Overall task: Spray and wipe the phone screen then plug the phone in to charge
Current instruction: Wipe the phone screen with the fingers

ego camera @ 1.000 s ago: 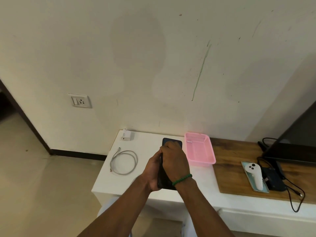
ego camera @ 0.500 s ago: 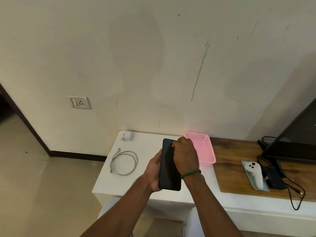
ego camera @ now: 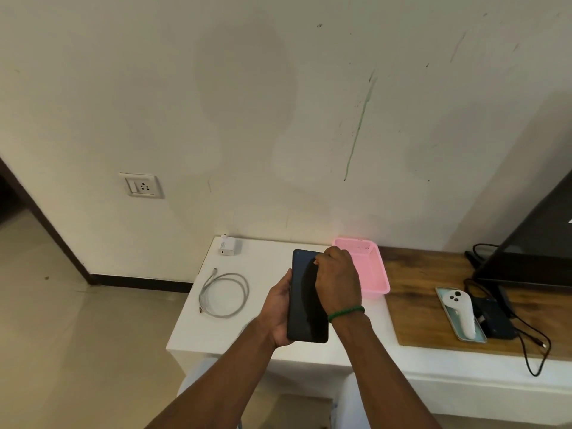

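Both forearms are bare from the left hand [ego camera: 275, 317] and right hand [ego camera: 337, 280] back to the frame's lower edge. A thin green bracelet [ego camera: 346, 313] of small beads circles the wrist just behind the right hand.

A pink basket [ego camera: 381, 275] adjoins the wooden board [ego camera: 418, 305] carrying a white controller [ego camera: 461, 311].

Single head-worn wide-angle cam looked forward and down, faced the wall [ego camera: 278, 119] roughly square-on, had the desk [ego camera: 263, 260] near at lower centre with the phone [ego camera: 306, 305] closest to the lens, and caught floor [ego camera: 77, 351] at left.
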